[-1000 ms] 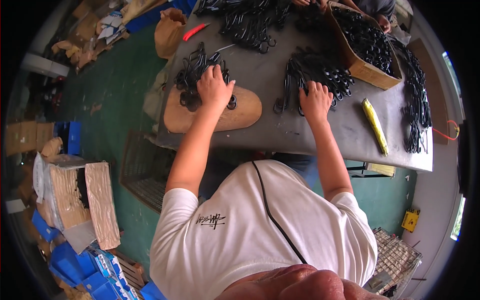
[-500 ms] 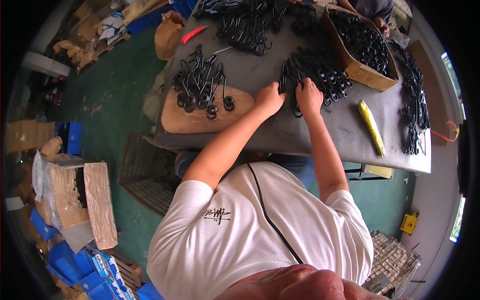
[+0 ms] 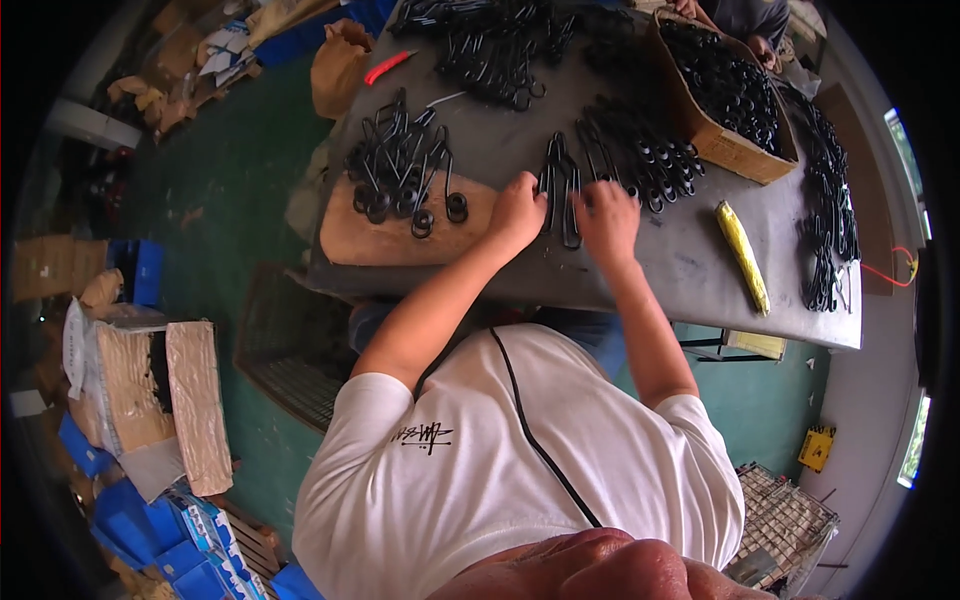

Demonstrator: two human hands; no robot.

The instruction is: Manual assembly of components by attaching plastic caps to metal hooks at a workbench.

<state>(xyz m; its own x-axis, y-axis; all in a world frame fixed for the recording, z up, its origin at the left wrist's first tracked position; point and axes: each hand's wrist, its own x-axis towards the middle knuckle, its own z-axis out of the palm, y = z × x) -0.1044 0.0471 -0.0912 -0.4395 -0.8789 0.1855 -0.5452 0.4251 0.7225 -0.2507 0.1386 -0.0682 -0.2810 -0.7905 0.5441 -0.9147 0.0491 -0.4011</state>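
Between my hands on the grey table (image 3: 690, 270) lie a few slim black metal hooks (image 3: 558, 180) with long looped shanks. My left hand (image 3: 519, 213) is closed at their left side, its fingertips on the nearest shank. From the right, my right hand (image 3: 609, 218) curls its fingers against the lower part of the same hooks; its fingertips are partly hidden. A larger pile of black hooks with rounded ends (image 3: 650, 155) spreads just beyond my right hand. To the left, more black hooks with round rollers (image 3: 400, 175) rest partly on a tan wooden board (image 3: 350, 240).
A cardboard box (image 3: 740, 150) full of black parts stands at the back right, a person's hand (image 3: 765, 52) behind it. Also on the table are a yellow wrapped roll (image 3: 742, 258), a red-handled tool (image 3: 388, 67) and black bundles (image 3: 825, 220). A plastic crate (image 3: 290, 350) sits below the left edge.
Both hands have moved toward me and a little left, and a few hooks now lie apart from the right-hand pile, between my hands.
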